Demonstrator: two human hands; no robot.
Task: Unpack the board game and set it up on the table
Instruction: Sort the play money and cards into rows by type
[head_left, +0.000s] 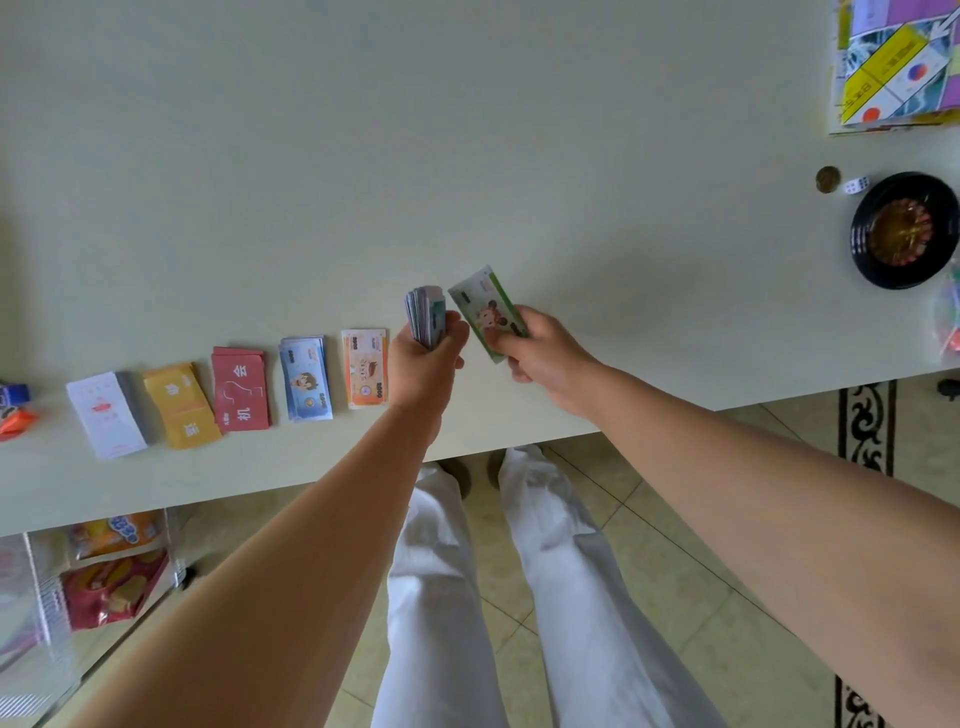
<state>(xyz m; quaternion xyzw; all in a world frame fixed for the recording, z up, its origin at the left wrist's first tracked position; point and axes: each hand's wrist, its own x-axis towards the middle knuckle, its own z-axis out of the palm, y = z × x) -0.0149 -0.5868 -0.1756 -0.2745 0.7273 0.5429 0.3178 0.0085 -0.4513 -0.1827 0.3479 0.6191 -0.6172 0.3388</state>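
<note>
Left hand (428, 358): fingers curled round the lower end of a mixed wad of play money (425, 314), held upright above the desk (467, 156), close to its near edge. Top of the wad is fanning loose.

Right hand (540, 353): thumb and fingers pinching a thin sheaf of green notes (485, 312), just beside the wad, tilted, off the surface.

Along the near edge, running toward the left edge: orange notes (365, 368), blue notes (306, 376), red cards (240, 388), yellow cards (182, 405), white cards (109, 413). Each pile is slightly skewed.

Right edge: roulette wheel (906, 231), a die (856, 184) and a brown token (827, 179) beside it. Game board (893, 67) at the far right corner.

Risks, as judged:
- Wad is gripped at one end only; loose sheets could slip out and scatter, some over the near edge to the floor.
- Green sheaf is thin and floppy; set down carelessly it may overlap the orange pile and mix denominations.
- Forearms cross above the row's end; a low sweep could knock the orange pile.
</note>
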